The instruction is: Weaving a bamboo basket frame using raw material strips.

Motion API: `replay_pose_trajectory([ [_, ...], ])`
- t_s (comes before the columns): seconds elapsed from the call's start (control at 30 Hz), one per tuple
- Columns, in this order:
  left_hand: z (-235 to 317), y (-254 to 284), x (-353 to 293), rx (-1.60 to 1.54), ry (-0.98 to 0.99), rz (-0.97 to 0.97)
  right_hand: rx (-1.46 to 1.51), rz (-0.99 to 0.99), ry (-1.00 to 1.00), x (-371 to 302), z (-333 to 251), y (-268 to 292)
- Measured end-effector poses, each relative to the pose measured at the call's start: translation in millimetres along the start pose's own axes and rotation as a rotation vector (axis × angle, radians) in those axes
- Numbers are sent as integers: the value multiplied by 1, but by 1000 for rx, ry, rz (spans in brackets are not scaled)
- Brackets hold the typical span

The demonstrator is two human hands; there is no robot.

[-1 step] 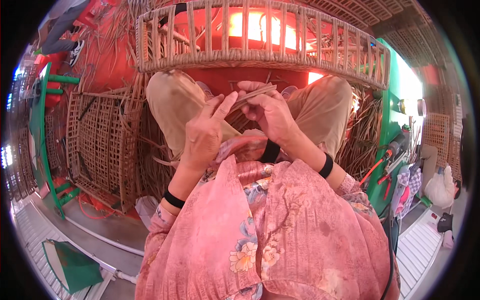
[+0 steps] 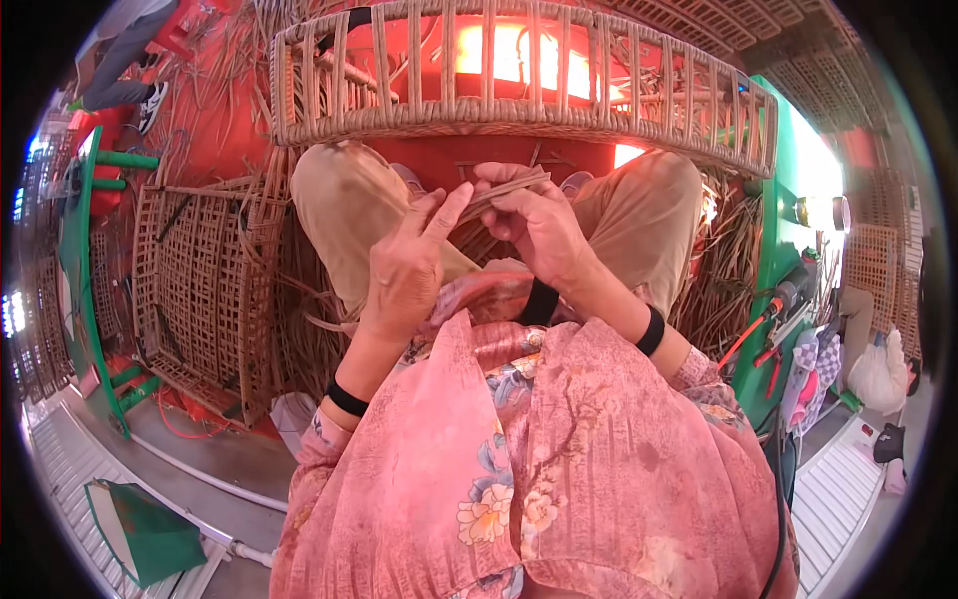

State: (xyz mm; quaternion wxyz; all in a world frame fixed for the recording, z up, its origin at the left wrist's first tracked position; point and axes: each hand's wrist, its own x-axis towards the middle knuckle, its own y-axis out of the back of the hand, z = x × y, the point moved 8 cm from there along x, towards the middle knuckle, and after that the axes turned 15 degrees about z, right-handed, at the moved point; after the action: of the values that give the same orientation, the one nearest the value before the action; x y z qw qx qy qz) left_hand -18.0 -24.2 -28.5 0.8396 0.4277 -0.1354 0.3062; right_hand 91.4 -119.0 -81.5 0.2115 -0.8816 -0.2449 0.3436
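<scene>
Strip [image 2: 524, 182] pinched in the right hand [image 2: 527, 218]

The strip slants up to the right, a little above the centre of the frame, between the knees [image 2: 344, 205]; the right hand is curled, its thumb and fingers closed on the strip; the left hand [image 2: 407, 265], left of it, is partly open, index finger stretched toward the strip's lower part; whether it also grips the strip, I cannot tell; black bands [image 2: 347, 399] circle both wrists.

A wicker rack [image 2: 519, 112] spans the top of the frame, beyond the knees; a woven basket [image 2: 200, 250] stands at left; loose straw [image 2: 728, 270] lies right of the knees; a drill [image 2: 793, 290] is at the right, by a green panel [image 2: 768, 225]; another person's leg [image 2: 125, 80] shows at upper left.
</scene>
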Motion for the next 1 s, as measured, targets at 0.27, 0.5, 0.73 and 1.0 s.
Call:
replay_pose_trajectory([
  [0.27, 9, -11, 4, 62, -57, -3, 54, 28, 31, 6, -5, 9],
  [0.5, 21, 12, -2, 20, 29, -13, -88, 12, 108, -6, 3, 3],
  [0.73, -6, -1, -11, -631, 710, -137, -367, -185, 175, -18, 7, -10],
  [1.0, -31, 15, 0, -462, 578, 4, -651, -108, 303, -9, -11, -26],
])
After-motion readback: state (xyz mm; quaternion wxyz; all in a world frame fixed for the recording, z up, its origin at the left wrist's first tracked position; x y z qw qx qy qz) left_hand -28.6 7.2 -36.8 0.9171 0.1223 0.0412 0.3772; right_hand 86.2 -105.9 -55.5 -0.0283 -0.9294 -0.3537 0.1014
